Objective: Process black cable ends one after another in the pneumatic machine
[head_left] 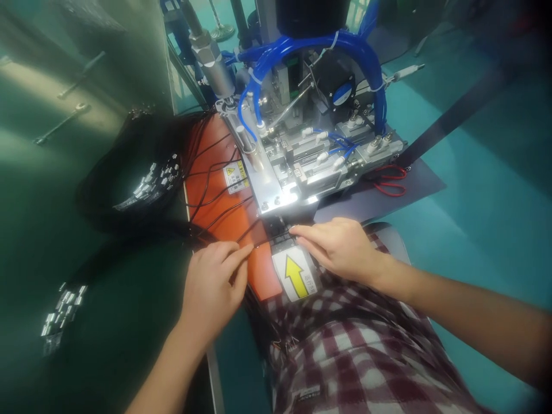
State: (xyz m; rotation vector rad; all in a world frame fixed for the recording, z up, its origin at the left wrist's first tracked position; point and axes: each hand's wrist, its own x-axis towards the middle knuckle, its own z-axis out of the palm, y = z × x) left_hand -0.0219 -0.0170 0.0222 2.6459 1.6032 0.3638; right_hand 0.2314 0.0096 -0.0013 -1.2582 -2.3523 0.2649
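My left hand (215,279) is at the edge of the orange plate (215,192), thumb and forefinger pinched on a thin black cable (264,241). The cable runs right towards a dark slotted block (282,238) at the front of the machine. Over that block, my right hand (340,247) is closed in a pinch, its fingertips at the slot. What lies between them is too small to make out. Just below is a white label (297,276) with a yellow arrow pointing at the block. The metal machine head (276,190) stands directly beyond my fingers.
Bundles of black cables with shiny silver ends (157,181) lie on the dark green bench (129,299) at left. Thick blue air tubes (310,43) arch over the machine. Several loose cables cross the orange plate. A checkered cloth garment (345,356) covers my lap.
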